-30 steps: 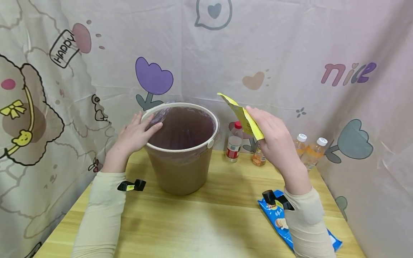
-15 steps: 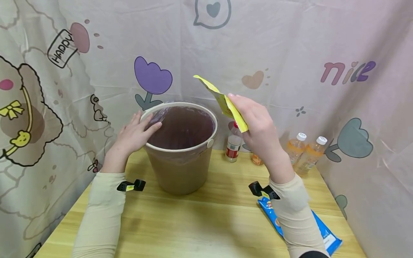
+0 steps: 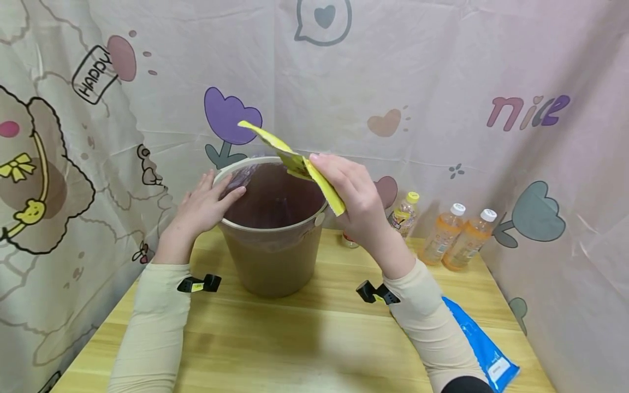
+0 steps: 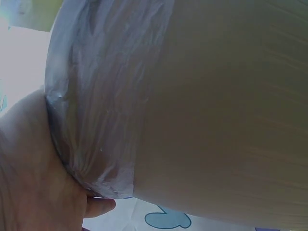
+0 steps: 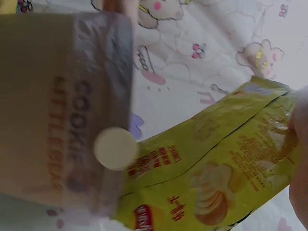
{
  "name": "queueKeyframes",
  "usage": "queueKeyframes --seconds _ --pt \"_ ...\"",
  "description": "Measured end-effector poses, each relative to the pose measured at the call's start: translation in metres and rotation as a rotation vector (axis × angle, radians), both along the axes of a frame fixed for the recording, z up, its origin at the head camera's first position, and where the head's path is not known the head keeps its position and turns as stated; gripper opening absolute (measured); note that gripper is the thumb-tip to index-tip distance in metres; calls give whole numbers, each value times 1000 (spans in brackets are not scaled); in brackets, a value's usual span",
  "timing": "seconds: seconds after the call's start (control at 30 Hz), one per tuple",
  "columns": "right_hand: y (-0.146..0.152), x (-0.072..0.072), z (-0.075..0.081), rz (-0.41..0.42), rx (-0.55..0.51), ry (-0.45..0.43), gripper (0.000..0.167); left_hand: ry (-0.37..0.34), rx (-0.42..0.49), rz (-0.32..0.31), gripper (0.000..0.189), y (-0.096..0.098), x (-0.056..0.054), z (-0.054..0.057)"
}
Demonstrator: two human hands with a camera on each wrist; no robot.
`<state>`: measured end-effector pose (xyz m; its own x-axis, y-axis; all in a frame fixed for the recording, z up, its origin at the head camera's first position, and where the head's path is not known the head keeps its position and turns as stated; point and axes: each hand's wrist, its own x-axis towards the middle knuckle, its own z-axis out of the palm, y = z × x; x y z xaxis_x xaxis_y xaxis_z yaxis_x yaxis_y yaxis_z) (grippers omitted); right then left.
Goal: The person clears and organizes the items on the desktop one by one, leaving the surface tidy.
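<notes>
A brown trash bin with a pale rim and a clear plastic liner stands on the table. My left hand holds its left rim, thumb over the inner side and fingers along the outside. My right hand pinches a yellow chip bag near one end. The bag looks flat and slants over the bin's opening; its far end reaches past the middle of the opening in the head view. In the right wrist view, potato chips are printed on the chip bag, which overlaps the bin's rim.
To the right at the back stand two orange drink bottles with white caps and a yellow-capped bottle. Another bottle is mostly hidden behind my right hand. A blue chip bag lies partly under my right forearm.
My right hand has carried the yellow chip bag leftward, from beside the bin to over its opening. My left hand has stayed on the rim. The yellow-capped bottle has come into view.
</notes>
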<state>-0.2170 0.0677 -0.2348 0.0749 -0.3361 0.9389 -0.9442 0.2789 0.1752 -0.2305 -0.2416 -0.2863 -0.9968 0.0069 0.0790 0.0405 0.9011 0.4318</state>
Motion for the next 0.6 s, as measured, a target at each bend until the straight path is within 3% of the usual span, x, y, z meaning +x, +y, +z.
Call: queueKeyframes --seconds 0.27,0.43,0.6 --pt "-10 -8 -21 177 5 25 24 -3 -1 -8 88 -1 -1 0" --pt "-5 -19 -37 221 55 -59 23 -6 -1 -10 88 -1 0 0" --pt "4 -29 -49 225 114 -185 12 -11 11 -4 89 -1 0 0"
